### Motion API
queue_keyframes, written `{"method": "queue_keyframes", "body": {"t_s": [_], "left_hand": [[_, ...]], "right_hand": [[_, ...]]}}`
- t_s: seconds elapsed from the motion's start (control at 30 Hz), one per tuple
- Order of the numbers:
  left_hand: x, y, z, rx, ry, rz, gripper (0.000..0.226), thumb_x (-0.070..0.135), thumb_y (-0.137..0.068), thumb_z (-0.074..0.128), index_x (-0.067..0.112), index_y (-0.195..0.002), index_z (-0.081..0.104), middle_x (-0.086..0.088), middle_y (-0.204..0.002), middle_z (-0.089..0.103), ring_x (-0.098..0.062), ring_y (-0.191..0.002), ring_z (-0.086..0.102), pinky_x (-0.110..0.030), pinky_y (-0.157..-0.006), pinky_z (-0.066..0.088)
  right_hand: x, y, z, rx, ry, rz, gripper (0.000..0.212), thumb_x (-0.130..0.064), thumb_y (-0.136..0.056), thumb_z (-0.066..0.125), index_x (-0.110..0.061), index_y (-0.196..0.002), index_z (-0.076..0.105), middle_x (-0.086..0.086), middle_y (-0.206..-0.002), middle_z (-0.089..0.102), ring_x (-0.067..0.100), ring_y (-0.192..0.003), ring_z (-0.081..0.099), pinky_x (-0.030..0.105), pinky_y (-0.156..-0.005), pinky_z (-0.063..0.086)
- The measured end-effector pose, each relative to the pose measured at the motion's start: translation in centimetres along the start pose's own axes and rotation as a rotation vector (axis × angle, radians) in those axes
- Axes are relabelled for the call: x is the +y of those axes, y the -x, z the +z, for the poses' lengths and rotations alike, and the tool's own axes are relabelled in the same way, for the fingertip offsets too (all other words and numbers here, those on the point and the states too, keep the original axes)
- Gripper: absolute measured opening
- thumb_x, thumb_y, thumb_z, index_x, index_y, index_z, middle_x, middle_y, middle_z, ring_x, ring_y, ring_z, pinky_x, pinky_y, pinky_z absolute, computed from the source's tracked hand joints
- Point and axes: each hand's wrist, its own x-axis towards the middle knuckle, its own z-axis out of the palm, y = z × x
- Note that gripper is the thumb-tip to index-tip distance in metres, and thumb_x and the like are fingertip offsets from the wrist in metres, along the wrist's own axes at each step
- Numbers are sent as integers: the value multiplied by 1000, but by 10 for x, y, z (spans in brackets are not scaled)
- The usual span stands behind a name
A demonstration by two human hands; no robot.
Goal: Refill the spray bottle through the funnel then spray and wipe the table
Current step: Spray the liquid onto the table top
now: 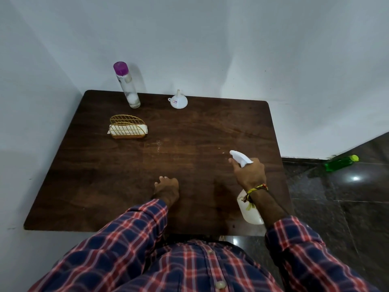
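My right hand (pixel 250 174) grips the neck of a white spray bottle (pixel 249 209) over the table's right side, a finger on the trigger and the nozzle aimed left and away. My left hand (pixel 167 187) rests on the dark wooden table (pixel 101 186) near the front middle, fingers curled and holding nothing. A white funnel (pixel 178 100) stands upside down near the back edge. To its left is a tall clear bottle with a purple cap (pixel 127 85). A gold wire holder with white napkins (pixel 128 127) sits at the left. A few pale droplets (pixel 158 144) mark the table's middle.
White walls enclose the table at the back and left. A green bottle with a yellow-green cap (pixel 341 162) lies on the dark tiled floor at the right, by the wall. My checked shirt fills the bottom of the view.
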Motion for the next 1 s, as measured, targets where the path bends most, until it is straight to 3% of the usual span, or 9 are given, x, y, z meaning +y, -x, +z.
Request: {"method": "queue_keyframes", "body": {"t_s": [0.1, 0.2, 0.3, 0.37, 0.47, 0.67, 0.8, 0.9, 1.0], "left_hand": [[-1, 0, 2, -14, -7, 17, 48, 15, -93, 54, 12, -139, 43, -19, -157, 23, -36, -147, 16, -52, -117, 24], [-2, 0, 1, -14, -5, 33, 47, 15, -93, 54, 12, -139, 43, -19, -157, 23, -36, -147, 16, -52, -117, 23], [-3, 1, -3, -3, -11, 44, 46, 16, -93, 55, 12, -137, 46, -18, -153, 31, -35, -144, 23, -51, -116, 27], [-5, 1, -8, 16, -3, 58, 40, 17, -94, 55, 12, -133, 50, -16, -146, 42, -33, -138, 36, -48, -111, 35], [-12, -1, -16, 58, 40, 74, 31, 20, -93, 57, 12, -123, 56, -12, -130, 55, -29, -121, 52, -41, -100, 46], [-25, 0, -35, 17, 91, 47, 38, 28, -87, 67, 13, -120, 56, -11, -126, 57, -26, -112, 58, -35, -91, 51], [-31, 1, -38, 0, 119, 22, 43, 31, -83, 72, 17, -121, 54, -8, -127, 57, -24, -113, 57, -34, -91, 52], [-35, 0, -39, -16, 156, 11, 44, 29, -83, 72, 16, -121, 55, -8, -127, 57, -24, -114, 57, -33, -91, 52], [-36, -2, -42, -15, 207, 17, 38, 23, -90, 64, 12, -125, 55, -10, -130, 56, -26, -118, 56, -33, -94, 48]], "right_hand": [[3, 5, 6, -209, 121, -63, 49, -60, -78, 67, -35, -120, 66, 4, -111, 70, 26, -106, 66, 35, -92, 54], [0, 12, 8, -199, 185, -67, 61, -68, -74, 63, -30, -121, 65, 4, -112, 64, 26, -108, 64, 30, -88, 50], [-4, 26, 12, -390, 339, -137, 46, -57, -84, 63, -39, -126, 61, 2, -120, 62, 23, -111, 61, 29, -93, 48], [-6, 30, 19, -453, 397, -141, 56, -65, -80, 62, -36, -127, 59, 2, -119, 61, 24, -113, 61, 29, -91, 50], [-12, 25, 34, -355, 335, -98, 76, -77, -68, 58, -22, -120, 62, 2, -111, 62, 25, -105, 63, 28, -81, 51], [-55, 6, 27, -175, 190, -81, 52, -51, -86, 65, -11, -120, 60, 8, -116, 65, 30, -107, 62, 38, -91, 51], [-70, 4, 29, -186, 240, -108, 51, -51, -87, 63, -9, -117, 58, 9, -114, 65, 30, -104, 63, 37, -87, 49], [-64, 13, 36, -252, 296, -195, 51, -61, -85, 55, -29, -123, 61, 2, -116, 65, 25, -106, 63, 33, -90, 49], [-49, 26, 52, -410, 397, -430, 44, -63, -84, 47, -53, -126, 53, -4, -114, 68, 18, -106, 64, 33, -95, 52]]}}
